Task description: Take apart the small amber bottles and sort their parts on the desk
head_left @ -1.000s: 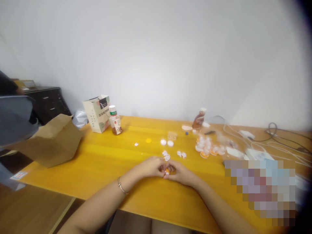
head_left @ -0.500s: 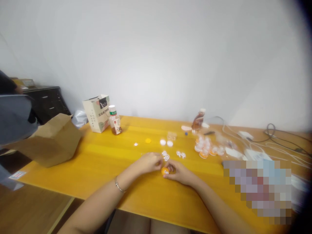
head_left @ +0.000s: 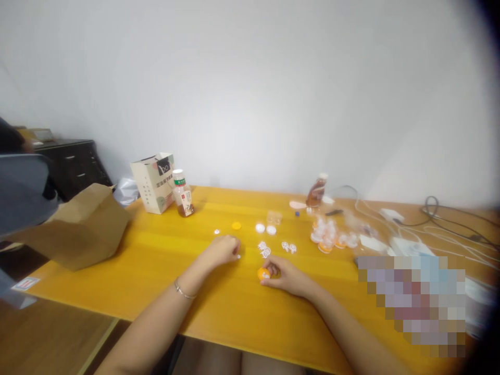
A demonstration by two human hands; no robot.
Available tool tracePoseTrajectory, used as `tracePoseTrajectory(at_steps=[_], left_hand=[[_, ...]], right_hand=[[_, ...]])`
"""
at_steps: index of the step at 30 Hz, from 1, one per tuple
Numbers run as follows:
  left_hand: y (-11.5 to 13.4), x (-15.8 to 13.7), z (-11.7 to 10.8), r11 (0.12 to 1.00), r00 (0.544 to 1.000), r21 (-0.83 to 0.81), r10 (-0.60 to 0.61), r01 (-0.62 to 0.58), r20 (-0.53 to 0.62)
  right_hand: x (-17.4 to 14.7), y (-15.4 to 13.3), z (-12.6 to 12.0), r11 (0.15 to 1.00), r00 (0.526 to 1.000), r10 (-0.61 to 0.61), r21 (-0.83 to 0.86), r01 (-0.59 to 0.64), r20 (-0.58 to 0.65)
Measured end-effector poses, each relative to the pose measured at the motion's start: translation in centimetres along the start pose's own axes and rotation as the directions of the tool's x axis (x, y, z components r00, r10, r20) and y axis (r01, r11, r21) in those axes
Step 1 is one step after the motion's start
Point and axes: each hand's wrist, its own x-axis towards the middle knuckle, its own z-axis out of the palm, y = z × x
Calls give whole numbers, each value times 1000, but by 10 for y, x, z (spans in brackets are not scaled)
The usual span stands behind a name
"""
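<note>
My right hand (head_left: pixel 282 273) is closed on a small round orange piece (head_left: pixel 263 273) with something white on it, held just above or on the table. My left hand (head_left: pixel 225 249) is to its left, fingers curled in a pinch. A tiny white piece (head_left: pixel 238 256) shows at those fingertips. Beyond my hands lie white wheel-like openwork pieces (head_left: pixel 266 252) and another pair of them (head_left: pixel 289 247). Farther back are two white discs (head_left: pixel 265 228), a yellow disc (head_left: pixel 236 225) and a small white piece (head_left: pixel 216 231).
A cluster of clear and orange capped pieces (head_left: pixel 328 234) lies to the right, near a brown bottle (head_left: pixel 317 191) and cables (head_left: pixel 449 229). On the left stand a labelled bottle (head_left: pixel 183 194), a printed paper bag (head_left: pixel 154 185) and a brown paper bag (head_left: pixel 86 226).
My left hand has drawn away to the left from the orange piece, a tiny white piece now showing at its fingertips. My right hand keeps its hold in about the same spot.
</note>
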Motion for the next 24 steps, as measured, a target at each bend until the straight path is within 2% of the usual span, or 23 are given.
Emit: tracePoseTrajectory(at_steps=[8,11,13,15,19,21,24], left_hand=[[2,-2,-1,997,1000,-71,27,-27,6],[6,-3,1,990,996,-112,93,-91,17],[12,-4,2,973,984,-150,176,-174,1],[21,-6,3,934,956,-208,289,-291,-41],[42,-10,8,788,849,-319,509,-526,-142],[49,-10,13,765,822,-304,546,-568,-162],[53,-8,20,786,824,-247,544,-567,-158]], right_hand=[[0,1,1,1000,1000,-10,-4,10,-8],[0,3,1,1000,1000,-15,0,15,-5],[0,3,2,1000,1000,-18,6,18,-2],[0,4,2,1000,1000,-27,17,26,9],[1,4,2,998,999,-49,28,48,21],[2,4,2,997,998,-66,32,66,14],[3,6,2,996,997,-73,59,71,22]])
